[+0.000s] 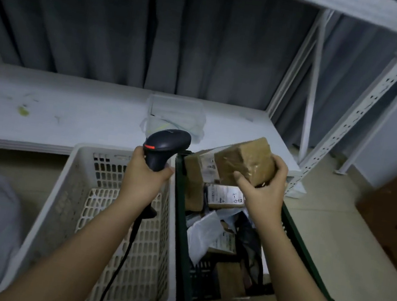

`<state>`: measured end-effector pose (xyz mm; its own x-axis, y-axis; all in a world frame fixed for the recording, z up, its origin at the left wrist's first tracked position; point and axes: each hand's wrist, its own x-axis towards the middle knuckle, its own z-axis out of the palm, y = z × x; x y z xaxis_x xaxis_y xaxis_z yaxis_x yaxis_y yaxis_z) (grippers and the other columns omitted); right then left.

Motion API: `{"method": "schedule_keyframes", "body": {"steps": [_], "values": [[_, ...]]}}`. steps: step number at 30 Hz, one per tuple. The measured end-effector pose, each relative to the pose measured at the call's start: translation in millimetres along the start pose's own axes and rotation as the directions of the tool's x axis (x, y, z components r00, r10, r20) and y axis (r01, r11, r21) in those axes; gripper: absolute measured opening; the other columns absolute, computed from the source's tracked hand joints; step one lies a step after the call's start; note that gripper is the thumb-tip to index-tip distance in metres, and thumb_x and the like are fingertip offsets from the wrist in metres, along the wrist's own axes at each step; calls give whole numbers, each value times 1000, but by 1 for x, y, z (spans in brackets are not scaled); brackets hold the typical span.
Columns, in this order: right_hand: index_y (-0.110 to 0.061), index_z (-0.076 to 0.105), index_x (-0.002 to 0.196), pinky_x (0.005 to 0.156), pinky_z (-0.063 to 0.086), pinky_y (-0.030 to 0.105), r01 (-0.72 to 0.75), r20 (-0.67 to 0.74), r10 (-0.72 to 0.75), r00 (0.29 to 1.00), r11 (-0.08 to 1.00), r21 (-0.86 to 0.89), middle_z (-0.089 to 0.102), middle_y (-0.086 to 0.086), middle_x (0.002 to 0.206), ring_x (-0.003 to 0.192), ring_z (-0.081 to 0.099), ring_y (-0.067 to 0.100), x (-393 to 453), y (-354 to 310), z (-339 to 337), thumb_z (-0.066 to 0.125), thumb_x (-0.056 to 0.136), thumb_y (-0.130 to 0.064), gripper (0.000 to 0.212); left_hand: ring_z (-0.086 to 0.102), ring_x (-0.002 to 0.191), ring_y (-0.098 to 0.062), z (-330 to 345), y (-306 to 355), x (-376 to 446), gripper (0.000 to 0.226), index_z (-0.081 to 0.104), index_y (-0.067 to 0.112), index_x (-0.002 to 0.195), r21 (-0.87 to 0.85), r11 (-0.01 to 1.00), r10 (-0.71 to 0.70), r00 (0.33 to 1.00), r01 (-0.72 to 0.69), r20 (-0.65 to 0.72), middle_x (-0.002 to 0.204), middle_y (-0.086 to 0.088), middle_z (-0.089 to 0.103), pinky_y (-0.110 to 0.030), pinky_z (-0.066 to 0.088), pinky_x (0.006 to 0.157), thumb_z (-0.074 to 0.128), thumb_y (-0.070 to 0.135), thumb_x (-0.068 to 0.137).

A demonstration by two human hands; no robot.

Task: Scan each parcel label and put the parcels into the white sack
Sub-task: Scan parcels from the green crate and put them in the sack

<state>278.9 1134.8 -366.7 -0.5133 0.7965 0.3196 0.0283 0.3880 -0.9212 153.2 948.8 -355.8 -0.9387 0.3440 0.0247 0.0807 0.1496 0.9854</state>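
We judge the task to be at an early stage. Starting with the largest things: the low white shelf board point(68, 114) at the far side carries a folded white sack point(175, 116), lying flat and apparently holding nothing, so as far as we can see no parcel has gone into it yet. Near us on the floor, the white crate point(58, 206) on the left shows only its slotted bottom. The dark green crate point(305, 255) on the right is crowded with parcels: brown boxes, a grey mailer bag point(201, 231) and a labelled box point(226, 197) among them. Nearly all the work appears to be left.

Our right hand point(262, 189) grips a brown box point(245, 161), wrapped in clear tape, above the far end of the green crate. Fingers curl over its right side and the thumb presses its near face. The box sits tilted, its long axis running from near left up to far right, one corner toward us. We cannot find a label on the faces we see; it may be on a hidden side, so we judge the box needs turning before the scan.

Our left hand point(145, 174) is clenched around the handle of the dark scanner point(165, 145), held upright above the white crate. Its head points to the far right, toward the box, and its cable hangs down to the near edge.
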Motion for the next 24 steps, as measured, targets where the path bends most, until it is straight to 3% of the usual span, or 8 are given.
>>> {"method": "schedule_keyframes", "body": {"steps": [3, 7, 11, 15, 17, 19, 21, 24], "values": [[-35, 41, 126, 101, 47, 37, -165, 70, 155, 986, 969, 185, 50, 0, 130, 118, 53, 17, -40, -10, -18, 83, 73, -19, 70, 56, 78, -12, -21, 9, -35, 40, 44, 21, 111, -49, 999, -13, 998, 10, -68, 87, 7, 56, -25, 41, 64, 70, 9, 84], [-23, 43, 134, 93, 50, 34, -358, 142, 333, 932, 906, 225, 55, 4, 130, 114, 57, 18, -85, -11, -31, 80, 76, -21, 69, 57, 98, -22, -40, 4, -69, 49, 47, 15, 121, -59, 997, -49, 991, 42, -123, 105, 0, 59, -33, 44, 86, 74, 10, 81], [-13, 44, 133, 83, 52, 26, -399, 171, 367, 914, 886, 234, 59, 6, 120, 102, 61, 12, -107, -6, -33, 73, 81, -6, 60, 55, 101, -19, -49, -4, -86, 53, 47, 14, 125, -57, 997, -50, 992, 43, -120, 108, 2, 57, -33, 44, 89, 75, 8, 80], [-19, 36, 133, 72, 49, 22, -400, 203, 371, 906, 908, 123, 54, 5, 122, 96, 58, 9, -124, 13, -33, 68, 83, 0, 61, 52, 102, -17, -61, -15, -84, 61, 44, 13, 133, -76, 992, -108, 985, 99, -134, 112, 1, 55, -34, 42, 92, 75, 8, 80], [-24, 24, 145, 79, 50, 25, -383, 254, 362, 897, 923, 37, 48, -1, 122, 101, 55, 8, -134, 29, -34, 70, 82, 0, 81, 52, 102, -19, -64, -22, -82, 60, 44, 12, 132, -49, 992, -122, 986, 117, -114, 109, 0, 54, -33, 41, 89, 74, 8, 81], [-39, 17, 149, 94, 52, 42, -383, 328, 375, 867, 923, -43, 43, 1, 135, 118, 52, 17, -144, 43, -36, 77, 75, -15, 98, 52, 104, -19, -63, -32, -80, 59, 44, 12, 131, 20, 993, -118, 990, 120, -72, 111, 0, 53, -34, 41, 90, 75, 10, 80], [-49, 21, 145, 100, 48, 51, -376, 362, 388, 848, 920, -106, 42, 2, 140, 124, 50, 19, -150, 53, -38, 77, 63, -34, 100, 53, 108, -21, -59, -40, -77, 62, 45, 15, 131, 91, 990, -113, 994, 112, 0, 117, -1, 55, -39, 43, 96, 77, 13, 79], [-44, 24, 141, 103, 46, 49, -338, 373, 381, 846, 924, -178, 43, -1, 136, 124, 49, 18, -155, 59, -39, 79, 60, -33, 98, 54, 116, -27, -50, -51, -75, 66, 44, 16, 134, 183, 976, -133, 987, 115, 94, 128, -6, 56, -39, 43, 97, 79, 15, 78]]}}
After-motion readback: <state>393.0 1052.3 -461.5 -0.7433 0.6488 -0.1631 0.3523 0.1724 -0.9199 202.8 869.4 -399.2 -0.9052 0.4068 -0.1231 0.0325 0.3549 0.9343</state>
